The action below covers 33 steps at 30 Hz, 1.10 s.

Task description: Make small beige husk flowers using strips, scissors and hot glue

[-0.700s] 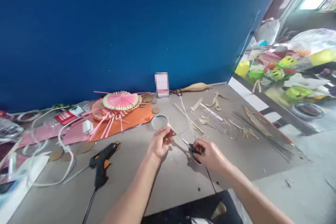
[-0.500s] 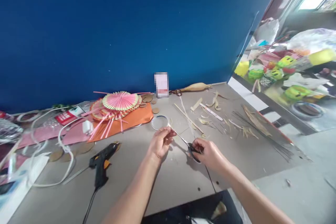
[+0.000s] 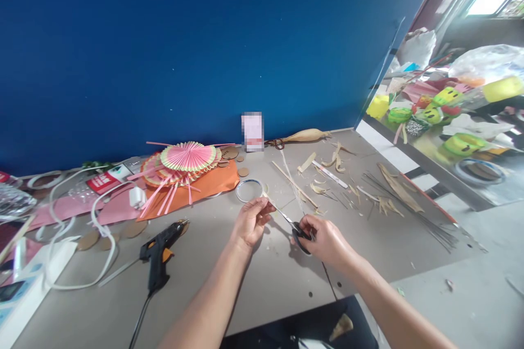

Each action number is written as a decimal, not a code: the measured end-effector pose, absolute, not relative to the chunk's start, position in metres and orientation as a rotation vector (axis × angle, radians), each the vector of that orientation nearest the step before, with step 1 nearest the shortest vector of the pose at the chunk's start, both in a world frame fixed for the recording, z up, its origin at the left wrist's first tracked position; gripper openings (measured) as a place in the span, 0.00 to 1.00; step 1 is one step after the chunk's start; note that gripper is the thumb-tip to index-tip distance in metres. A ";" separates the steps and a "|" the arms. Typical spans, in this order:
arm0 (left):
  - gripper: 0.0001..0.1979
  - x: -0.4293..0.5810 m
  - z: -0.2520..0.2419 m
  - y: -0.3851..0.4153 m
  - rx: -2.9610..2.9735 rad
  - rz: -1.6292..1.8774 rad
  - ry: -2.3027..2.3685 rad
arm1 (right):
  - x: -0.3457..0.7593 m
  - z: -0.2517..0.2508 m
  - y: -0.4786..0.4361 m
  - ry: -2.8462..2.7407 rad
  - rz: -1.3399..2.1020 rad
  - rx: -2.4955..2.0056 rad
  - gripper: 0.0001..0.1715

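Note:
My right hand (image 3: 323, 234) is closed on the scissors (image 3: 301, 232), its fingers in the black handles. The metal blades slant up and left to the fingertips of my left hand (image 3: 251, 221). That hand pinches a small pale piece of dried husk (image 3: 265, 194), mostly covered by the fingers; whether the blades touch it I cannot tell. Just behind the left fingertips lies a clear roll of tape (image 3: 249, 191). Thin sticks (image 3: 293, 184) and a white strip (image 3: 329, 174) lie beyond the right hand.
A black glue gun (image 3: 158, 253) lies left of my arms, its cord running to the front. Pink paper fans (image 3: 190, 158) rest on orange sheet (image 3: 229, 175). Dried husk scraps (image 3: 319, 188) and dark wires (image 3: 426, 221) are spread at right. A blue wall (image 3: 245, 38) stands behind.
Both hands stay almost where they were. The scissor handles have shifted slightly in my right hand, while the left keeps its pinch.

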State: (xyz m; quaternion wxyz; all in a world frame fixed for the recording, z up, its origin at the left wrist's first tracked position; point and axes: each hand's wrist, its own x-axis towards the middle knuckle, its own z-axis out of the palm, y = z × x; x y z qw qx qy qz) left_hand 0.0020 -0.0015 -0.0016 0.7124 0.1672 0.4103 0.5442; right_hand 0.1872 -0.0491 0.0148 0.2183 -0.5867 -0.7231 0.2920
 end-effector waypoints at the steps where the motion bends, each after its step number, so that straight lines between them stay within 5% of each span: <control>1: 0.04 0.002 -0.002 -0.001 0.372 1.206 0.911 | 0.187 0.015 -0.049 -2.005 0.798 -1.632 0.10; 33: 0.04 0.003 0.001 -0.002 0.369 1.198 0.944 | 0.184 0.022 -0.049 -2.027 0.737 -1.676 0.12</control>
